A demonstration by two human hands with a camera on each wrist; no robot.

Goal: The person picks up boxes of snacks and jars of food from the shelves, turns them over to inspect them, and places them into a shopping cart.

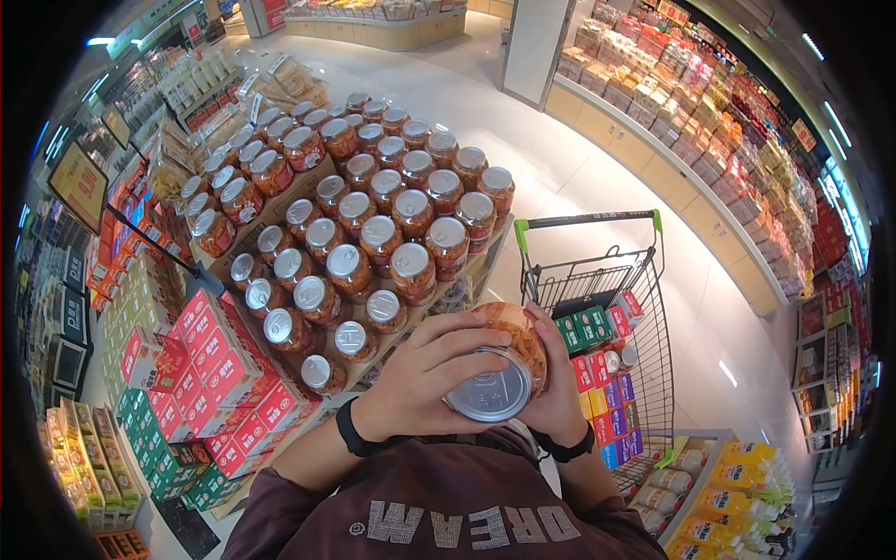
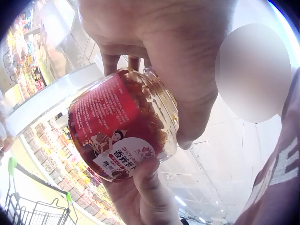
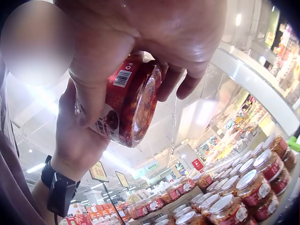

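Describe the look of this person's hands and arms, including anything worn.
The left hand and right hand are ungloved. A black band circles each wrist; the left one carries a black boxy device with a thin cable. The dark maroon sleeves stop well above the wrists.

Shopping cart (image 1: 590, 220) stands on pale tiled floor (image 1: 709, 313), small coloured boxes (image 1: 598, 370) inside. Red cartons (image 1: 219, 355) stacked beside green cartons (image 1: 149, 444); price sign (image 1: 79, 185) raised nearby. Yellow packages (image 1: 730, 505) at lower right, head view.
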